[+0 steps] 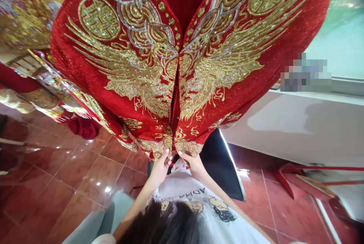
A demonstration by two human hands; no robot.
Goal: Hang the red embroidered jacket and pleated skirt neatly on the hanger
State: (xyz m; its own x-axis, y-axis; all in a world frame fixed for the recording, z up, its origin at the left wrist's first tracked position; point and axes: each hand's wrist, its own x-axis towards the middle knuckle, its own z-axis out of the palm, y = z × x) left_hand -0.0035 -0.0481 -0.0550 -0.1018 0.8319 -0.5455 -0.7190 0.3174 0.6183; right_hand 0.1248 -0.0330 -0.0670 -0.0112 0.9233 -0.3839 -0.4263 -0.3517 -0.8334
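Observation:
A red garment (176, 54) with heavy gold and silver phoenix embroidery hangs in front of me and fills the upper view. Its front opening runs down the middle. My left hand (160, 166) pinches the bottom hem of the left panel beside the opening. My right hand (193, 162) grips the hem of the right panel. Both hands are closed on the fabric, close together at the lower end of the opening.
More red and gold garments (31, 47) hang at the left. The floor is glossy red tile (71, 175). A white ledge (307, 122) runs along the right, with a dark panel (222, 168) below the garment and a red stand (301, 183) at the lower right.

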